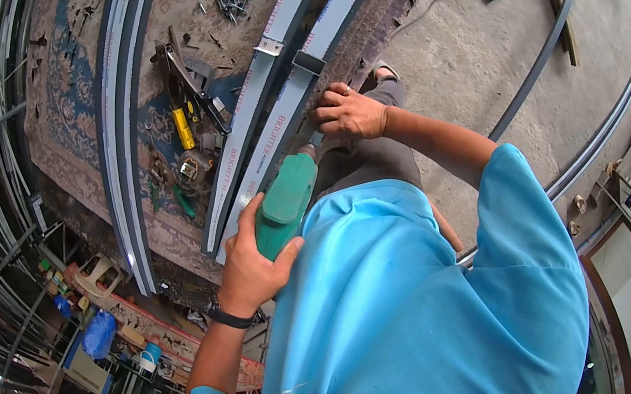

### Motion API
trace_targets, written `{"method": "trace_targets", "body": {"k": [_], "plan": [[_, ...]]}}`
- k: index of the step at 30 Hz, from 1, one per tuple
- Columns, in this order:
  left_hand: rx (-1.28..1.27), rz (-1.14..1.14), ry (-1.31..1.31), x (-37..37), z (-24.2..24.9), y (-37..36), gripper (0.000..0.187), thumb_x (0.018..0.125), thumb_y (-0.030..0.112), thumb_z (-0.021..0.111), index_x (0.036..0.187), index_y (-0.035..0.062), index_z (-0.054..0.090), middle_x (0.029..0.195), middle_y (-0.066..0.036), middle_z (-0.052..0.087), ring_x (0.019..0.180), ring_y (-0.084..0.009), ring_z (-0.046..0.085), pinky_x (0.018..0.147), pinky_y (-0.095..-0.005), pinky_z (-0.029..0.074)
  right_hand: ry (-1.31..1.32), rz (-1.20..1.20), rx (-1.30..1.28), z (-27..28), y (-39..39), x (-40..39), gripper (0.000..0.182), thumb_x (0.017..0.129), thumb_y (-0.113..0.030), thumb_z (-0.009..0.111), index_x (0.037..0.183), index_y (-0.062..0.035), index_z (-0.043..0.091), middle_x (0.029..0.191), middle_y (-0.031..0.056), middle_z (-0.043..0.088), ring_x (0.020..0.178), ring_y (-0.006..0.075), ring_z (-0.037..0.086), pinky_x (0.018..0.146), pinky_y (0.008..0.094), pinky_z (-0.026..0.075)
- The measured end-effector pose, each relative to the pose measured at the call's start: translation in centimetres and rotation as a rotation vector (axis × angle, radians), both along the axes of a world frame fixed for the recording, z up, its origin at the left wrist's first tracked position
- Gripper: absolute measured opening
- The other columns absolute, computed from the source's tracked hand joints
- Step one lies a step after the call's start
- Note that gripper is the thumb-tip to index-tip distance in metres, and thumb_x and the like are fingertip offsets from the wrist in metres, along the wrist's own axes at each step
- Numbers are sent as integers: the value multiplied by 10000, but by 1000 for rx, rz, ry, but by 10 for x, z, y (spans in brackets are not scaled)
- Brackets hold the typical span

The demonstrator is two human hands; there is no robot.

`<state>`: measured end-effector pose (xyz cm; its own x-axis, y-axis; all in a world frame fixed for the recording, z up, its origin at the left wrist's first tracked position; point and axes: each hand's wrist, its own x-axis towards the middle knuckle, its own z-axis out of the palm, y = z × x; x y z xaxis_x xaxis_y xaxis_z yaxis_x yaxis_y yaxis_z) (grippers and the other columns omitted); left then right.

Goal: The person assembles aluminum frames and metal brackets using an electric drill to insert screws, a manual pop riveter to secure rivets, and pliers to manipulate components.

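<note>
Fingers of the left hand [248,268] wrapped firmly round a green, rounded plastic power tool [287,199], its nose pointing towards the other hand! Up at that nose, the right hand [352,113] has its fingers curled in; their tips are turned away, so I can't tell whether they pinch anything. Just beyond both sets of fingers run long grey metal strips with white printed film [287,114], laid over a patterned, worn rug [59,85]. Danger here: an accidental trigger squeeze with the right fingers this close could nip them. And the loose bright-blue cloth shirt [422,287], hanging right beside the left fingers, might snag if the nose swung inward.
</note>
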<state>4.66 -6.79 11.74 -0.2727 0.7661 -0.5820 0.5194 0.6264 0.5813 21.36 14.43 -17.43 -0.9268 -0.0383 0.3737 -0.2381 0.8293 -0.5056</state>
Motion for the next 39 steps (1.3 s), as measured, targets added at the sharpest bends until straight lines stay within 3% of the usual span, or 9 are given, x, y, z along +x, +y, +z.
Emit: {"method": "trace_targets", "body": {"k": [15, 24, 27, 28, 30, 33, 36, 38, 39], "plan": [[33, 73, -15, 6, -6, -11, 767, 874, 234, 828, 1487, -35, 453, 1260, -303, 690, 1203, -440, 688, 996, -475, 559, -13, 11, 11, -5, -2, 1, 206, 873, -253, 627, 1066, -200, 673, 1146, 26, 564, 1195, 261, 539, 1108, 489, 358], [-272, 370, -431, -59, 1, 44, 655, 883, 288, 814, 1385, -34, 543, 1076, -167, 746, 757, -340, 732, 707, -431, 606, 22, -18, 15, -6, -6, 1, 135, 882, -276, 644, 1001, -214, 660, 1117, 20, 549, 1176, 252, 536, 1091, 473, 373], [-212, -285, -13, -30, 23, 86, 687, 879, 272, 809, 1430, -21, 522, 1126, -236, 723, 846, -405, 734, 749, -438, 608, 21, -34, 6, -7, -5, 2, 131, 882, -277, 645, 996, -213, 660, 1109, 19, 548, 1167, 250, 536, 1089, 465, 376], [-65, -517, 106, -20, 15, 67, 784, 858, 286, 826, 1488, -18, 472, 1252, -315, 668, 1027, -454, 702, 836, -455, 605, 17, -35, 8, -7, -5, 2, 132, 882, -276, 645, 997, -213, 660, 1110, 18, 548, 1167, 250, 536, 1088, 463, 376], [-226, -665, 140, -1, 21, 42, 814, 865, 272, 833, 1522, -2, 438, 1217, -273, 702, 970, -468, 730, 892, -479, 591, 2, -30, 9, -6, -2, 0, 133, 882, -277, 646, 998, -213, 662, 1112, 18, 550, 1170, 250, 537, 1086, 463, 378], [165, -448, 111, -28, -13, -17, 746, 892, 249, 812, 1501, 2, 459, 1119, -201, 718, 875, -354, 751, 815, -427, 612, -23, -28, -11, -5, -6, 3, 140, 879, -271, 647, 1006, -216, 669, 1116, 16, 552, 1177, 250, 536, 1087, 465, 379], [-120, 307, -422, -70, -23, -9, 709, 905, 234, 812, 1485, 4, 474, 1095, -136, 703, 873, -217, 721, 738, -340, 609, -24, -27, -6, -8, 1, 3, 171, 868, -248, 642, 1033, -222, 677, 1120, 17, 553, 1183, 251, 534, 1098, 460, 375], [-295, 360, -567, -89, -8, 49, 632, 924, 236, 799, 1440, 17, 507, 1034, -53, 701, 793, -133, 676, 685, -284, 586, -36, -15, -29, -6, -1, 4, 210, 859, -231, 633, 1064, -225, 682, 1125, 17, 554, 1188, 253, 531, 1110, 456, 370], [-249, 198, -503, -89, -10, 70, 673, 902, 265, 799, 1452, 2, 514, 983, -108, 714, 771, -238, 730, 716, -337, 596, -42, -15, -43, -5, -4, 3, 231, 855, -222, 628, 1079, -227, 684, 1128, 18, 554, 1190, 254, 530, 1116, 454, 367]]}}
